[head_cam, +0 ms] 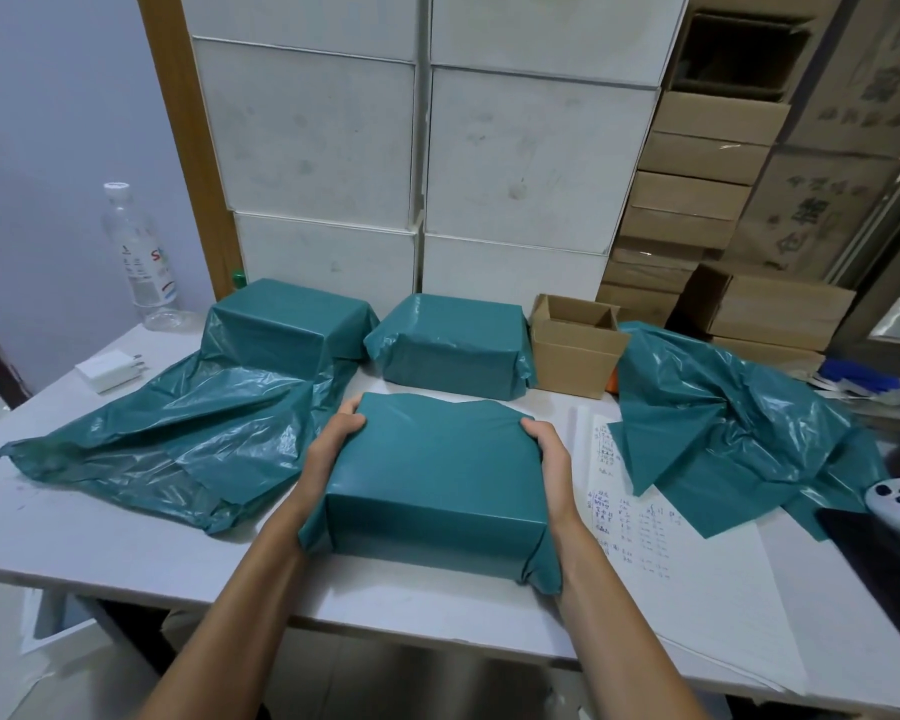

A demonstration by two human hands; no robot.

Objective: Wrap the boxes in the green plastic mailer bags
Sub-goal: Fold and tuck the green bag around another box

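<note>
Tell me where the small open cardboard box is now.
In the head view, the open cardboard box stands right of centre, between a wrapped box and loose green bags.

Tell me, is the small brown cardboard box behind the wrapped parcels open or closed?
Open. The small brown cardboard box has its top flaps standing up, and a cardboard divider shows inside.

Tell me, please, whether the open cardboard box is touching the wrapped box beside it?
Touching: the head view shows the wrapped box's crumpled plastic edge pressed against the cardboard box.
</note>
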